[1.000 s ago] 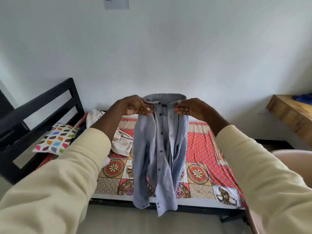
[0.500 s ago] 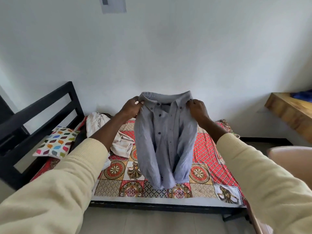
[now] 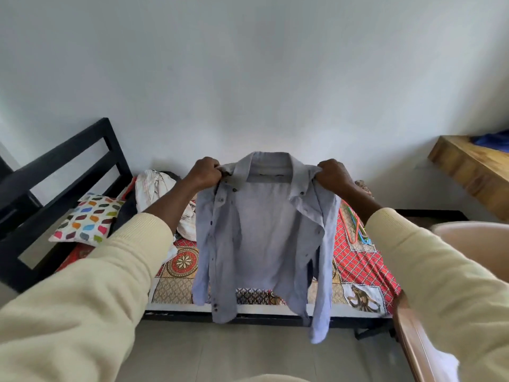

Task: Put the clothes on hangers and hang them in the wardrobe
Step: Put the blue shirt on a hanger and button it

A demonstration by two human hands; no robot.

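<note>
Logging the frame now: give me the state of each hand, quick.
Left hand: closed, gripping the blue shirt at its shoulder.
Right hand: closed, gripping the shirt's other shoulder.

A pale blue button-up shirt [image 3: 264, 238] hangs open, unbuttoned, held up by its shoulders above the bed; coloured hangers [image 3: 355, 224] lie on the bedspread; more clothes [image 3: 157, 186] sit heaped near the pillow.

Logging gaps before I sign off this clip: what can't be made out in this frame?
- Head view: the wardrobe is out of frame.
- Hangers on the bed: partly behind the shirt and right forearm, count unclear.
- Clothes pile: partly behind the left hand, items indistinct.
- Blue item on the wooden desk: cut by the right edge.
</note>
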